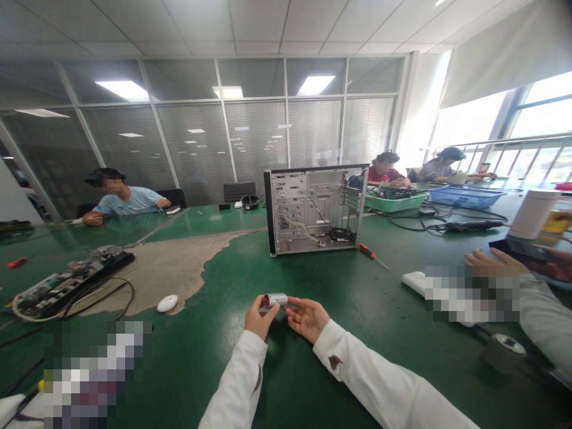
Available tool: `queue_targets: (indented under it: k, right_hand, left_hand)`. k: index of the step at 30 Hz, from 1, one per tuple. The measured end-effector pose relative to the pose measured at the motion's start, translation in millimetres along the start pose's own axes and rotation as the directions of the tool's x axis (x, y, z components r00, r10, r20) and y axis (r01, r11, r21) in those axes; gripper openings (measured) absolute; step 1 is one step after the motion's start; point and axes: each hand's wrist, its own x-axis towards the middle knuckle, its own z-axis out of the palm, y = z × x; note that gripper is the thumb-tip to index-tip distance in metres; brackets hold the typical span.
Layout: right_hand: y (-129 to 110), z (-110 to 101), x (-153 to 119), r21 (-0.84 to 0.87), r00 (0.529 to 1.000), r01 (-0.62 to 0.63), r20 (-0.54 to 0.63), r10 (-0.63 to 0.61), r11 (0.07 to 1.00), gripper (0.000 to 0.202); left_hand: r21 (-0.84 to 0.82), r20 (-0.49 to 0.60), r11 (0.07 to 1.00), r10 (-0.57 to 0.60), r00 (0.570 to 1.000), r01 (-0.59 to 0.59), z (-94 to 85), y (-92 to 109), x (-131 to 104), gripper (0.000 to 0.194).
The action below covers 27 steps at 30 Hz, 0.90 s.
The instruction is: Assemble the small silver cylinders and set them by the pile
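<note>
A short silver metal cylinder [276,300] with a dark reddish-brown end lies sideways between my hands, above the green table. My left hand [258,317] is closed on its left part, thumb in front. At the cylinder's right end, my right hand [309,320] has its palm turned up and its fingers apart. The fingertips are close to that end or touching it; I cannot tell which. Beyond my hands stands an open computer case [315,208], with loose cables inside. An orange-handled screwdriver [372,255] lies by its lower right corner.
At left are a circuit-board assembly [74,283] with wires and a round white object [168,304]. A green basket [395,201], a blue basket [467,196] and black cables fill the back right. A co-worker's hand [494,262] holds a dark phone-like device beside a white cylinder [533,213].
</note>
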Motion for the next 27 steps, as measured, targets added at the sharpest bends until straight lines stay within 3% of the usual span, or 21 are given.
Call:
queue_targets:
  k: [27]
  right_hand:
    - [-0.5,-2.3,-0.1,-0.231,0.97,0.244,0.072,-0.233,0.942,0.026]
  left_hand:
    - [0.293,0.118,0.942,0.131,0.984,-0.16,-2.0,1.4,-2.4,0.025]
